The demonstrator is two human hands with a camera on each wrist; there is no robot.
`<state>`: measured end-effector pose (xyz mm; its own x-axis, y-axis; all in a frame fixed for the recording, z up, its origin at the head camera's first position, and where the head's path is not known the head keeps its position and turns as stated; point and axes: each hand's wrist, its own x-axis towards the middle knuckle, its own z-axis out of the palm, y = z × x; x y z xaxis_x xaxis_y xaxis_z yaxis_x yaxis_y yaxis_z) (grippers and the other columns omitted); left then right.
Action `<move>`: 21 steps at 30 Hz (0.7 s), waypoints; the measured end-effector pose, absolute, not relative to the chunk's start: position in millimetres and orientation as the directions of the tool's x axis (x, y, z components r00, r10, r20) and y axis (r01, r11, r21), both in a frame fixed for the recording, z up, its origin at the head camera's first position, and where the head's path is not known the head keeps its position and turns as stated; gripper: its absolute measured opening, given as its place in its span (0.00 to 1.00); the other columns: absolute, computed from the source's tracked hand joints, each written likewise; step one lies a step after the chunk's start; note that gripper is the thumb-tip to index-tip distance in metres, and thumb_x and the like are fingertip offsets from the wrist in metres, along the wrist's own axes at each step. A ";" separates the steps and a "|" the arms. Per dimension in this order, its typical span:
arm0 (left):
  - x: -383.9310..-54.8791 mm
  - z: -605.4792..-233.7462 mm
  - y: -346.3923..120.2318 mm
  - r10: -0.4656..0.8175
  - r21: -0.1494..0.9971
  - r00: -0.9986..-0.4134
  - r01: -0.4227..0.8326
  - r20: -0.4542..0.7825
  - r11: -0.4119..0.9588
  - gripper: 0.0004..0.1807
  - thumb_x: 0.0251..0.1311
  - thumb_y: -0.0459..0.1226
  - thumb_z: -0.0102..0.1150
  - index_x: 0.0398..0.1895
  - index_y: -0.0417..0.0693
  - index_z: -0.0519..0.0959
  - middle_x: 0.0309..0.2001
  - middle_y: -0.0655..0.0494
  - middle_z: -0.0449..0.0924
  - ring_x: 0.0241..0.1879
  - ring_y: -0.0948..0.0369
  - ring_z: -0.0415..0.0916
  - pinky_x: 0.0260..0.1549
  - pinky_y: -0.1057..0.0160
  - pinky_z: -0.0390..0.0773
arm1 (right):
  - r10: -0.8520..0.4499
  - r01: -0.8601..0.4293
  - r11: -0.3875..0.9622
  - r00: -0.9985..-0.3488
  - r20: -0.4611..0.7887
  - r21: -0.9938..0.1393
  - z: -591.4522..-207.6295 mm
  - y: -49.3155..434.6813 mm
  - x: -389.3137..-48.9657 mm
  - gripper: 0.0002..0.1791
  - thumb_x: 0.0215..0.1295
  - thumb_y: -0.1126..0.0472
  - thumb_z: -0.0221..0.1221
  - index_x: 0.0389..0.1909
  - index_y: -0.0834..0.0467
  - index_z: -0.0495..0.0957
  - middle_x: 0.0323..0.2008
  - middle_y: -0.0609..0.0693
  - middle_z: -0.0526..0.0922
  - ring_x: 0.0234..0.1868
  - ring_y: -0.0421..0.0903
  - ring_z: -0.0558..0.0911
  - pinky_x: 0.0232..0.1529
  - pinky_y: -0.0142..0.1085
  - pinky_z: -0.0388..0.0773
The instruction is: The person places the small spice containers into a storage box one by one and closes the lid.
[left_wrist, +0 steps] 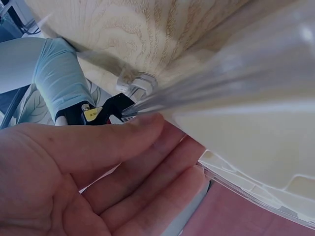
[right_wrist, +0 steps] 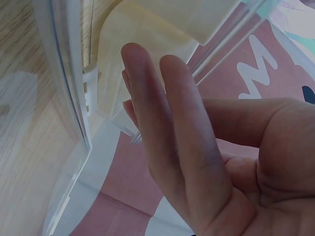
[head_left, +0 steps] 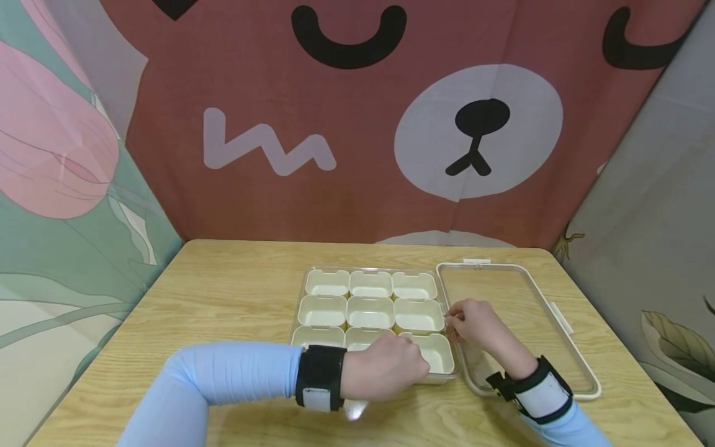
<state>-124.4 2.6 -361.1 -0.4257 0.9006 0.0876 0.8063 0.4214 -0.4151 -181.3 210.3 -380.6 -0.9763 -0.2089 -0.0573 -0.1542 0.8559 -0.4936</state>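
A clear plastic box (head_left: 441,377) holds several cream cups (head_left: 370,315) in a grid on the table. My left hand (head_left: 385,367) reaches across the front row. Its thumb and fingers pinch near the clear box's front edge, with the wall (left_wrist: 221,83) close in the left wrist view. The head view hides those fingertips. My right hand (head_left: 479,323) holds the box's right side, thumb and fingers close together at the wall. In the right wrist view, its fingers (right_wrist: 189,123) overlap a cream cup (right_wrist: 142,34).
A clear lid with a white rim (head_left: 533,292) lies flat to the right of the box, beneath the right forearm. White clips (head_left: 561,318) sit along its edges. The wooden table (head_left: 234,292) runs back to a printed bear cloth (head_left: 357,205).
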 end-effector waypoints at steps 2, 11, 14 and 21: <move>-124.3 -360.9 2.7 0.897 -0.413 -0.435 0.805 0.079 0.427 0.09 0.47 0.37 0.63 0.19 0.64 0.77 0.17 0.66 0.73 0.18 0.68 0.68 0.08 0.67 0.65 | -0.209 -0.153 0.855 -0.976 -0.060 -0.496 -380.2 210.2 -181.2 0.07 0.62 0.65 0.57 0.30 0.64 0.81 0.20 0.50 0.81 0.19 0.39 0.75 0.21 0.32 0.71; -126.1 -360.7 2.3 0.886 -0.377 -0.459 0.812 0.061 0.446 0.09 0.46 0.36 0.64 0.19 0.62 0.76 0.17 0.65 0.72 0.18 0.67 0.68 0.08 0.68 0.65 | -0.198 -0.135 0.856 -0.977 -0.076 -0.499 -379.7 209.5 -182.3 0.07 0.63 0.65 0.57 0.30 0.63 0.81 0.20 0.50 0.81 0.19 0.39 0.74 0.21 0.32 0.70; -125.9 -360.5 1.5 0.888 -0.374 -0.455 0.814 0.067 0.445 0.09 0.46 0.36 0.64 0.19 0.63 0.76 0.17 0.65 0.72 0.18 0.67 0.68 0.08 0.68 0.65 | -0.206 -0.147 0.861 -0.976 -0.069 -0.486 -379.4 209.8 -182.9 0.07 0.63 0.64 0.57 0.31 0.63 0.81 0.21 0.51 0.81 0.20 0.40 0.75 0.22 0.32 0.70; -127.0 -359.1 -2.3 0.909 -0.373 -0.411 0.835 0.067 0.405 0.09 0.47 0.35 0.63 0.19 0.61 0.76 0.18 0.66 0.74 0.19 0.69 0.70 0.12 0.69 0.69 | -0.229 -0.177 0.850 -0.972 -0.045 -0.497 -379.6 212.5 -182.3 0.07 0.62 0.65 0.57 0.30 0.64 0.81 0.20 0.51 0.81 0.19 0.39 0.74 0.23 0.32 0.70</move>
